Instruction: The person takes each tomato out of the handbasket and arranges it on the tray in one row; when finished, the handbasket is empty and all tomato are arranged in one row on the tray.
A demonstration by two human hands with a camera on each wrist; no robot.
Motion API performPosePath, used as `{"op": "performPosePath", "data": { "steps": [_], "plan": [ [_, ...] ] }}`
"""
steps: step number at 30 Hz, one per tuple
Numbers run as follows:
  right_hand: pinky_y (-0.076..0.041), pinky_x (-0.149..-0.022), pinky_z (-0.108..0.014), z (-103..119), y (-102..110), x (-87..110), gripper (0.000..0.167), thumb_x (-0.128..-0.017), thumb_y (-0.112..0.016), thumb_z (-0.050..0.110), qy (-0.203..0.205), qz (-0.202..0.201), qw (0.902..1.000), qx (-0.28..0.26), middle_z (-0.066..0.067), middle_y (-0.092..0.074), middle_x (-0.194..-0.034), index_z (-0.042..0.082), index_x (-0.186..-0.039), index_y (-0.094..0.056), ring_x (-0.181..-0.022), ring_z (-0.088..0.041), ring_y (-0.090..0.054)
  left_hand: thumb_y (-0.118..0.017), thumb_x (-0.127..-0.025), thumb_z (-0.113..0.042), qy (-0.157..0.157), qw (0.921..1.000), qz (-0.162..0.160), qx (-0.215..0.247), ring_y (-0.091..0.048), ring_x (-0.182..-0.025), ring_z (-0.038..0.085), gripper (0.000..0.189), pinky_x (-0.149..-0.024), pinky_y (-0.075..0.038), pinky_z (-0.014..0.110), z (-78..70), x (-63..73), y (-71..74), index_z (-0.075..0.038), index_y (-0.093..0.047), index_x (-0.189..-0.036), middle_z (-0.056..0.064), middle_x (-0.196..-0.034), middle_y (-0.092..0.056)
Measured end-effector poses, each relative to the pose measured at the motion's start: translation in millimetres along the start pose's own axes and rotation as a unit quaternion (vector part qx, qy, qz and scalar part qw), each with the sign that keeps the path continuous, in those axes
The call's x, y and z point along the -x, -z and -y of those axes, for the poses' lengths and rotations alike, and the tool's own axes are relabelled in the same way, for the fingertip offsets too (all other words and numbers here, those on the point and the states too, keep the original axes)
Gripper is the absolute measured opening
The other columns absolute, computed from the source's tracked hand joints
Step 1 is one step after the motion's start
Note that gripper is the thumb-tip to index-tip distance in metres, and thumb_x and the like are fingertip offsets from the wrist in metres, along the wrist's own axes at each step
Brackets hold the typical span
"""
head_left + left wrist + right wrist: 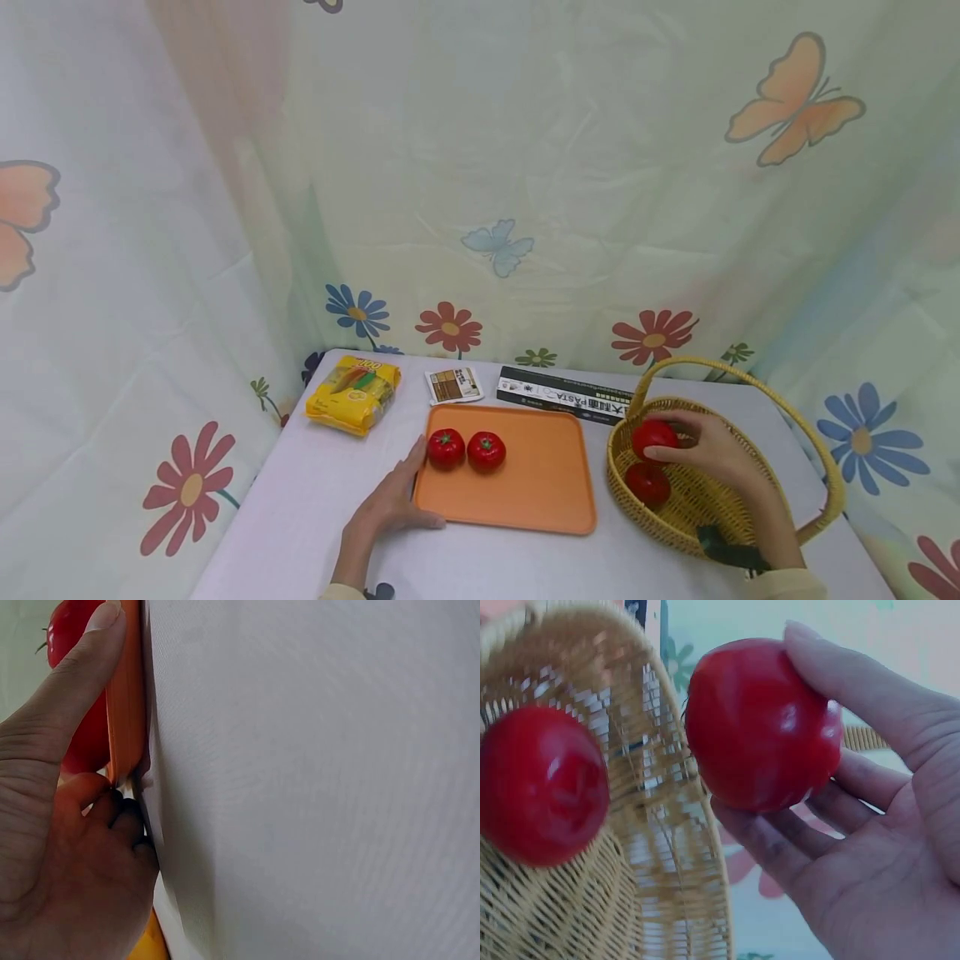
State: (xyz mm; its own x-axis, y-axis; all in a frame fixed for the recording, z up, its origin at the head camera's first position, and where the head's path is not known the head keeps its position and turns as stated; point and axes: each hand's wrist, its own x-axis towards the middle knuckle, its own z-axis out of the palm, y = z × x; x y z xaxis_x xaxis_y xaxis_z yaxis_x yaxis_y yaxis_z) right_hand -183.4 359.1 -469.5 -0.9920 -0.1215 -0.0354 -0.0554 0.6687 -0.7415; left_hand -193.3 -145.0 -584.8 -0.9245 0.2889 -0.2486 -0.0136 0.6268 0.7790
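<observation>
My right hand (pixel 708 450) holds a red tomato (pixel 761 724) between thumb and fingers, over the wicker basket (pixel 693 508). A second red tomato (pixel 648 485) lies inside the basket, at its left side. Two glossy tomatoes (pixel 486 452) with green stems sit side by side on the orange tray (pixel 540 492), toward its left end. At the tray's front left corner my left hand (pixel 390 500) grips the rim. In the left wrist view its thumb (pixel 71 690) lies along the tray's edge and the other fingers curl at the corner.
A yellow packet (pixel 354 394) lies at the back left of the white table (pixel 300 533). Behind the tray are a small sachet (pixel 454 386) and a long black-and-white pasta box (pixel 562 394). The basket's tall handle (pixel 795 408) arches over its right side.
</observation>
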Motion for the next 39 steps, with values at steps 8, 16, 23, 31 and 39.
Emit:
{"op": "performPosePath", "data": {
  "steps": [8,16,23,31,39],
  "plan": [
    [-0.068,-0.080,-0.036,15,-19,-5.9,0.060,-0.092,-0.088,0.019,0.024,0.028,0.9977,-0.058,-0.027,-0.067,-0.132,-0.005,-0.142,-0.064,-0.112,-0.037,-0.070,-0.103,-0.069,-0.043,-0.004,1.0000,0.003,0.004,-0.020,-0.164,0.045,0.138,-0.127,-0.024,0.072,0.2,0.5,0.4,-0.022,-0.017,-0.175,0.006,-0.180,-0.021],
    [-0.069,-0.081,-0.042,34,-39,-13.5,0.062,-0.088,-0.092,0.024,0.032,0.039,0.9970,-0.059,-0.026,-0.068,-0.132,-0.001,-0.139,-0.067,-0.115,-0.039,-0.068,-0.102,-0.070,-0.043,0.003,1.0000,0.000,0.001,-0.022,-0.163,0.045,0.137,-0.126,-0.026,0.072,-0.9,1.3,0.7,-0.023,-0.017,-0.175,0.006,-0.180,-0.023],
    [-0.068,-0.080,-0.036,45,-60,-20.8,0.064,-0.087,-0.092,0.023,0.045,0.038,0.9961,-0.066,-0.023,-0.070,-0.132,-0.001,-0.140,-0.066,-0.113,-0.036,-0.068,-0.103,-0.069,-0.044,0.006,1.0000,0.002,0.004,-0.021,-0.163,0.045,0.138,-0.127,-0.026,0.071,-1.1,1.2,0.6,-0.024,-0.017,-0.175,0.006,-0.180,-0.022],
    [-0.068,-0.087,-0.038,57,-84,-31.3,0.069,-0.085,-0.094,0.019,0.052,0.046,0.9920,-0.105,-0.023,-0.067,-0.136,-0.002,-0.143,-0.063,-0.121,-0.039,-0.064,-0.102,-0.070,-0.045,0.002,1.0000,-0.006,-0.001,-0.021,-0.164,0.044,0.137,-0.127,-0.026,0.071,-1.4,-2.1,2.6,-0.025,-0.017,-0.175,0.005,-0.180,-0.022],
    [-0.067,-0.088,-0.034,58,-106,-40.0,0.064,-0.087,-0.092,0.020,0.072,0.072,0.9881,-0.114,-0.021,-0.067,-0.135,-0.002,-0.141,-0.064,-0.120,-0.035,-0.064,-0.103,-0.068,-0.045,0.012,0.9999,0.001,-0.005,-0.022,-0.163,0.045,0.139,-0.126,-0.027,0.071,0.1,-1.9,-0.8,-0.023,-0.017,-0.175,0.006,-0.180,-0.022]
  ]
}}
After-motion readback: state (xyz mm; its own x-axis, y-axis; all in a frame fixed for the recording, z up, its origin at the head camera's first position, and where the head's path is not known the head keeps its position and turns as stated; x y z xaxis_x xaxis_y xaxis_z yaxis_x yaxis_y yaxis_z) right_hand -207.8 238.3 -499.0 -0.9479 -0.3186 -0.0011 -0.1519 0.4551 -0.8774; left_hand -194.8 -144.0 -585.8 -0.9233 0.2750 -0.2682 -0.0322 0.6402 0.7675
